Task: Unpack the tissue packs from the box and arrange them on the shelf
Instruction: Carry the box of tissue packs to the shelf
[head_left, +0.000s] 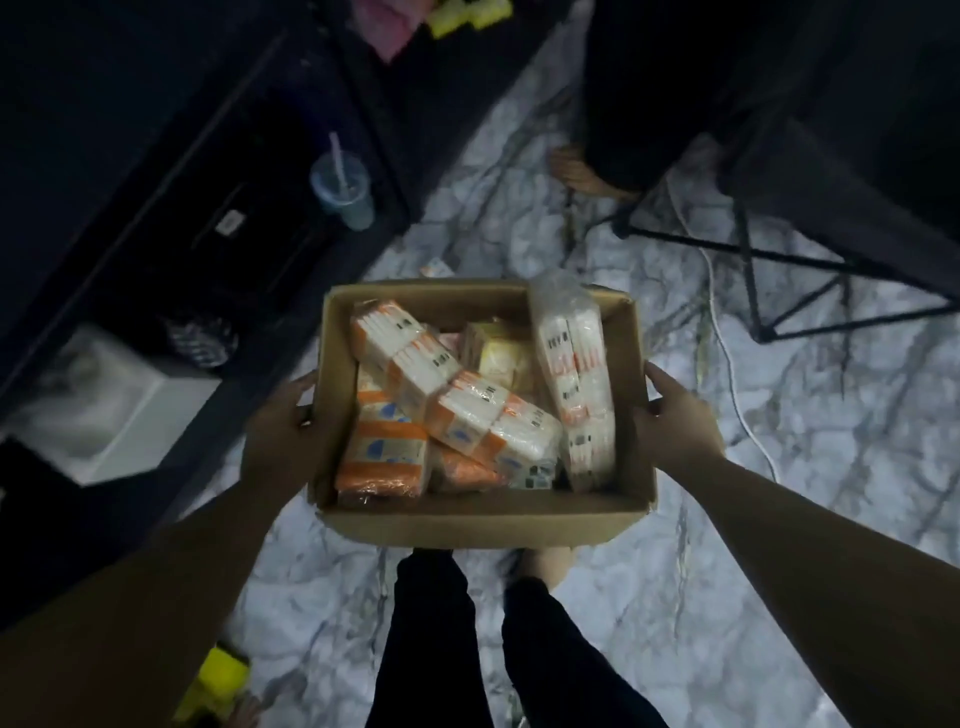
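An open brown cardboard box (483, 514) is held above the marble floor in front of me. Several orange-and-white tissue packs (470, 421) lie jumbled inside it. One long clear-wrapped pack (576, 384) leans against the box's right wall and sticks out past the far rim. My left hand (278, 431) grips the box's left wall, thumb over the rim. My right hand (670, 421) grips the right wall in the same way. A dark shelf unit (171, 171) stands to the left.
On the dark shelf stand a blue plastic cup with a straw (345, 189) and a white box (111, 410). A black metal stand (769, 270) and a white cable (727, 358) are on the floor at right. Another person's bare foot (582, 174) is ahead. My legs are below the box.
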